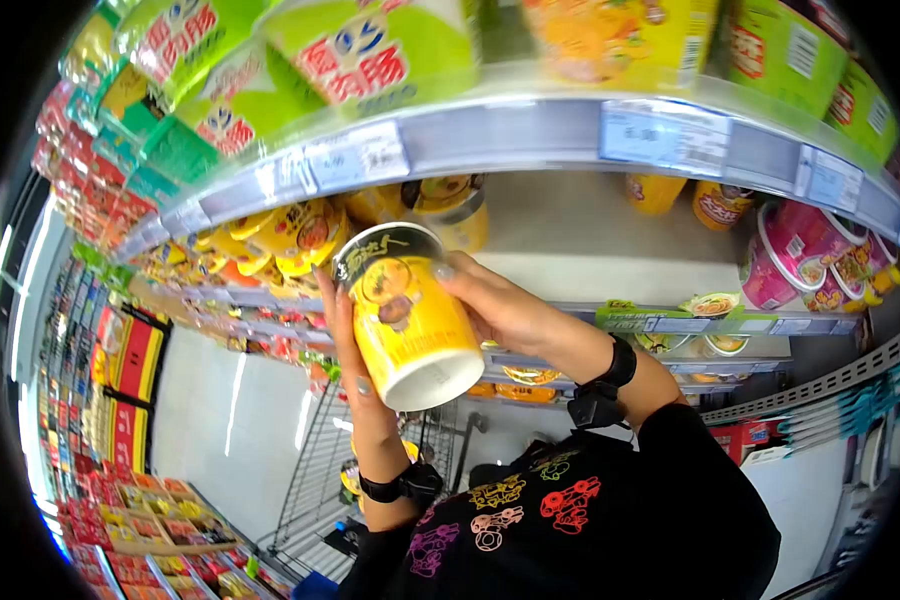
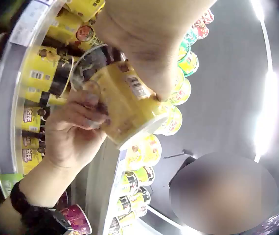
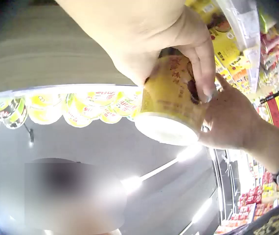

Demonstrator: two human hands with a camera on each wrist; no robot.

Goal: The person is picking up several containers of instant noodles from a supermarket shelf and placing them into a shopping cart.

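The left hand (image 1: 353, 345) curls its fingers along one side of the yellow noodle cup (image 1: 410, 320), which is held tilted in the air before the shelf (image 1: 530, 135); its lid print is blurred. The right hand (image 1: 500, 310) has its fingers clamped on the opposite side, the palm partly hidden.
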